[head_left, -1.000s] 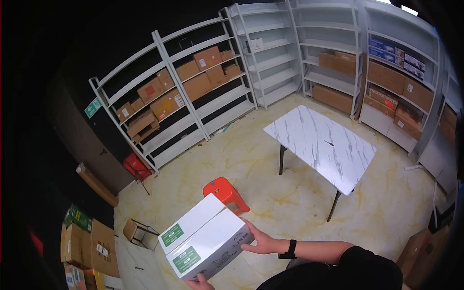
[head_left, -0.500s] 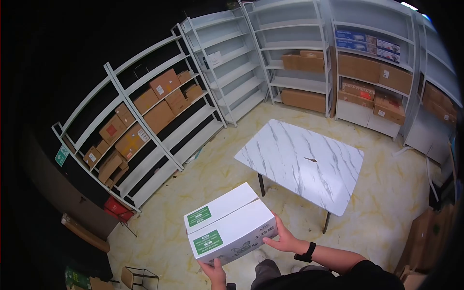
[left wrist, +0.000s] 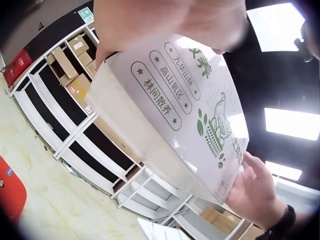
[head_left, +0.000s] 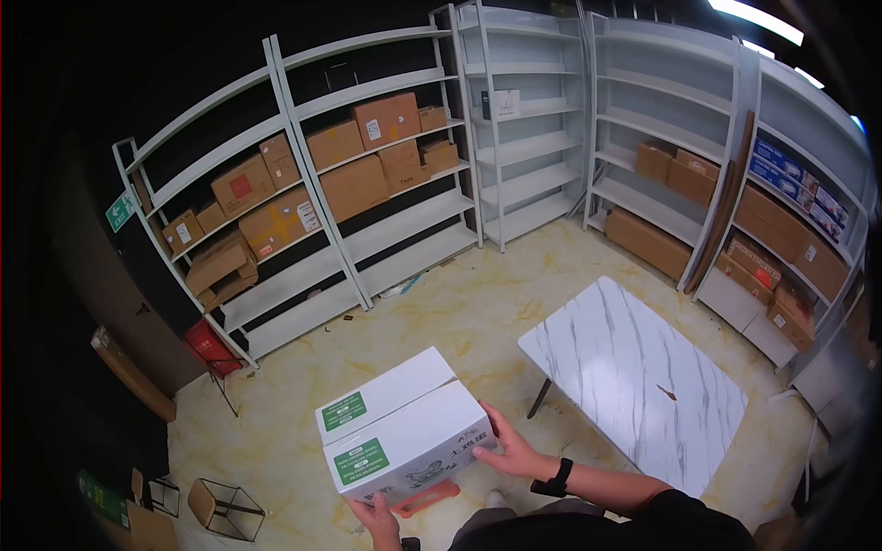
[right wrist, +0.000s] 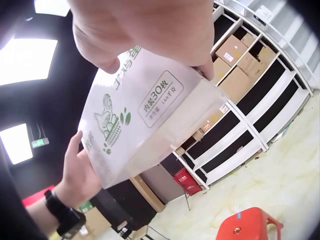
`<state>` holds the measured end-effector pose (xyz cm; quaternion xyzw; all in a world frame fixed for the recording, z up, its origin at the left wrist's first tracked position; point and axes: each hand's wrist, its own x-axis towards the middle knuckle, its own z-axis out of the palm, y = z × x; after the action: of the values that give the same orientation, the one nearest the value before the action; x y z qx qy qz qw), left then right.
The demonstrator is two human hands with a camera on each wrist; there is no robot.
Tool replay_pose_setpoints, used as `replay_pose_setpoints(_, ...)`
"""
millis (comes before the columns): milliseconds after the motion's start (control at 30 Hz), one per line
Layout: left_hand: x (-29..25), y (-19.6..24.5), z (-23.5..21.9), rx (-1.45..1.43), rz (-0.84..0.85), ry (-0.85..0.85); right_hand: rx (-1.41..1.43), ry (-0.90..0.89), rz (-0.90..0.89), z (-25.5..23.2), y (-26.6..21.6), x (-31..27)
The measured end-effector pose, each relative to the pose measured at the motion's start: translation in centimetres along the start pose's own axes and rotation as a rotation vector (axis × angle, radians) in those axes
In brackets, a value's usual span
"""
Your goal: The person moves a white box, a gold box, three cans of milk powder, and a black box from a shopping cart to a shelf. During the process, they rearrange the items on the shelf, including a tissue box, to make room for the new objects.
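In the head view a white carton (head_left: pixel 404 404) with two green labels on its top is held in the air between both hands. The left hand (head_left: pixel 375 522) grips its near left corner, thumb on the printed side. The right hand (head_left: pixel 511 448) holds the right end, its thumb on the same side. Green print and a hen drawing show on the carton (left wrist: pixel 185 95) in the left wrist view, with the left hand (left wrist: pixel 170 22) across its edge. In the right wrist view the right hand (right wrist: pixel 145 32) grips the other end of the carton (right wrist: pixel 135 110).
A marbled white table (head_left: pixel 643 386) stands to the right. Below the carton is a red stool (head_left: pixel 427 497), partly hidden. White shelves (head_left: pixel 404 243) with brown boxes (head_left: pixel 356 188) line the far walls. A wooden-seated chair (head_left: pixel 204 503) is at the lower left.
The head view has swung about. The carton, still in both hands, first shifted right in the picture, then slightly back left; the stool is now mostly behind it.
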<state>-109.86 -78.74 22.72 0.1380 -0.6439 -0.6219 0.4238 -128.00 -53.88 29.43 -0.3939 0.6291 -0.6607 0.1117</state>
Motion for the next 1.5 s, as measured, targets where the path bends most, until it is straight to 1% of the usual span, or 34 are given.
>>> replay_pose_setpoints(67,3.7,-1.9,1.2,-0.021,-0.013,-0.022,0.127,0.132,-0.026,-0.7,1.1,4.0)
replay_pose_setpoints(100,5.3,-1.9,1.7,-0.037,-0.017,-0.038,0.129,0.140,-0.018,-1.1,1.4,5.4)
replay_pose_setpoints(167,8.5,-2.8,3.7,-0.031,-0.025,-0.024,0.047,0.013,0.077,-2.6,2.5,8.6)
replay_pose_setpoints(233,11.8,-4.3,5.6,-0.039,-0.014,-0.004,0.031,0.032,0.085,-3.7,4.8,11.4)
replay_pose_setpoints(300,14.5,-4.7,7.0,-0.042,-0.210,-0.054,0.010,0.043,0.089,-4.9,6.9,14.4)
replay_pose_setpoints(333,15.7,-3.8,8.0,-0.051,-0.205,-0.050,0.026,0.046,0.103,-5.4,7.4,15.5)
replay_pose_setpoints(367,17.5,-2.5,9.4,0.160,-0.227,-0.054,0.046,0.050,0.118,-6.0,8.5,17.0)
replay_pose_setpoints(400,19.4,-2.4,10.7,0.374,-0.247,-0.058,0.045,0.050,0.111,-6.7,10.1,18.4)
replay_pose_setpoints(433,20.9,-4.6,11.4,0.379,-0.239,-0.059,0.036,0.072,0.098,-7.4,11.9,19.7)
replay_pose_setpoints(500,24.0,-10.5,12.2,0.148,-0.136,-0.088,0.046,0.108,0.077,-9.3,14.8,23.0)
replay_pose_setpoints(533,26.0,-11.9,13.4,0.164,-0.124,-0.100,0.077,0.121,0.081,-10.3,15.8,24.7)
replay_pose_setpoints(600,29.7,-14.4,16.7,0.323,0.025,-0.122,0.129,0.147,0.060,-12.6,18.1,28.4)
replay_pose_setpoints(633,31.7,-15.5,18.4,0.342,0.044,-0.132,0.140,0.141,0.077,-13.9,19.3,30.3)
replay_pose_setpoints(700,35.6,-16.9,21.0,0.281,-0.121,-0.081,0.182,0.148,0.094,-15.9,21.1,34.2)
replay_pose_setpoints(733,37.7,-17.9,22.1,0.239,-0.139,-0.089,0.174,0.154,0.095,-17.3,21.9,36.1)
replay_pose_setpoints(767,40.1,-18.3,23.3,0.256,-0.135,-0.091,0.164,0.157,0.098,-18.3,22.7,38.0)
replay_pose_setpoints(833,44.4,-19.2,26.1,0.303,0.138,-0.181,0.173,0.157,0.067,-20.4,24.0,42.1)
replay_pose_setpoints(867,46.3,-18.9,27.6,0.300,0.131,-0.172,0.165,0.159,0.043,-21.7,24.6,43.7)
replay_pose_setpoints(967,50.7,-17.6,32.7,0.246,0.082,-0.208,0.119,0.177,0.061,-24.6,27.3,48.2)
replay_pose_setpoints(1033,54.1,-17.9,35.6,0.111,0.025,-0.232,0.126,0.207,0.054,-26.6,27.3,50.2)
replay_pose_setpoints(1067,55.8,-20.3,36.3,0.153,0.112,-0.221,0.140,0.229,0.044,-27.5,27.5,51.7)
replay_pose_setpoints(1100,57.3,-21.1,37.6,0.150,0.126,-0.236,0.139,0.244,0.031,-28.6,28.2,53.0)
replay_pose_setpoints(1167,59.8,-22.9,41.0,0.170,-0.138,-0.278,0.110,0.286,0.052,-31.4,30.3,54.8)
replay_pose_setpoints(1233,62.9,-26.3,44.1,0.167,-0.156,-0.331,0.067,0.327,0.055,-34.6,33.2,56.5)
replay_pose_setpoints(1300,66.0,-28.5,48.4,0.244,-0.003,-0.392,0.010,0.365,0.071,-37.5,34.8,58.8)
replay_pose_setpoints(1333,67.5,-29.7,50.5,0.129,-0.091,-0.415,0.007,0.402,0.106,-39.1,35.4,60.0)
replay_pose_setpoints(1367,68.7,-31.2,52.1,0.104,-0.099,-0.429,0.002,0.437,0.139,-40.8,35.9,61.1)
replay_pose_setpoints(1400,70.6,-32.9,53.7,0.188,-0.002,-0.493,-0.023,0.453,0.141,-42.1,36.4,62.3)
replay_pose_setpoints(1433,73.1,-34.7,55.9,0.263,0.112,-0.552,-0.033,0.512,0.140,-43.7,37.0,63.8)
replay_pose_setpoints(1467,75.1,-38.4,57.8,0.208,0.190,-0.576,-0.050,0.572,0.136,-45.7,37.3,65.4)
replay_pose_setpoints(1500,76.2,-38.7,60.9,0.165,0.191,-0.584,-0.090,0.586,0.133,-48.1,37.5,66.0)
